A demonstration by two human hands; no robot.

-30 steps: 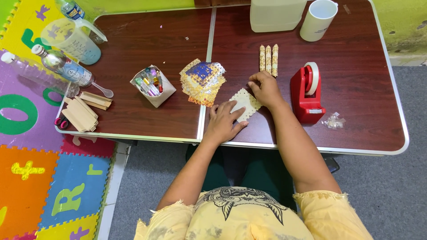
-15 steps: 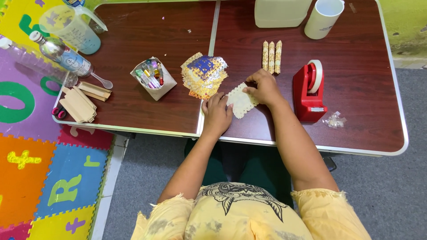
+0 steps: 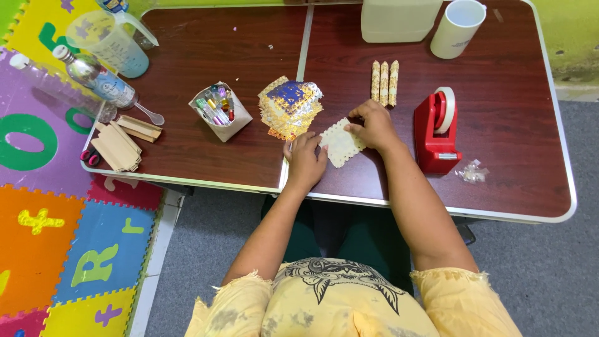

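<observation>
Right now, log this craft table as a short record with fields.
Left hand: left hand pressing the near-left edge of the pale paper square
Right hand: right hand pinching its far corner
Beside paper: stack of patterned sheets
Behind: three rolled paper sticks
Right side: red tape dispenser
Left side: cup of pens, wooden sticks
Surface: brown table
</observation>
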